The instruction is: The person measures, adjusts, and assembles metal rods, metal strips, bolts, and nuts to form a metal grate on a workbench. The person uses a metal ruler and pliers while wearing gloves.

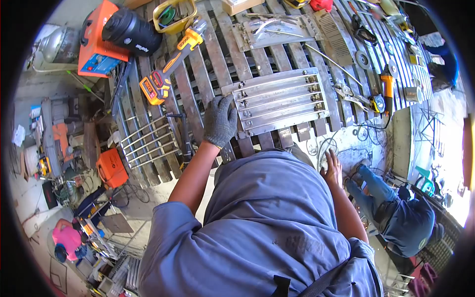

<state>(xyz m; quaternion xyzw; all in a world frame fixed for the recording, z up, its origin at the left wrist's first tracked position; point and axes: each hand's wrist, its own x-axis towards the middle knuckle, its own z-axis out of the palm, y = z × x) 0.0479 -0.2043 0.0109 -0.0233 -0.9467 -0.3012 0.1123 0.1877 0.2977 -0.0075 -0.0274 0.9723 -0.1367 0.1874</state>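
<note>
Left hand: gloved in grey, fingers slightly bent, positioned at left edge of barred metal panel. Grip or light contact: impossible to tell from this view. Right hand: bare, released, fingers spread, held clear of slatted table, just outside near edge. Barred metal panel: flat on table, close to middle of near edge, with parallel bars running lengthwise and small fittings at bar ends.

Right of panel, toward right edge of table: locking pliers, tape measure and orange power tool. Beyond pliers: thin metal rod, laid at a slant. Toward far edge: second metal plate, with loose pieces on top. Left of panel: yellow cordless tool, lying diagonally. Toward far left corner: black bottle and yellow basket. Toward near left corner: grille of parallel rods. Off table, beyond right hand: bent-over person in dark top.
</note>
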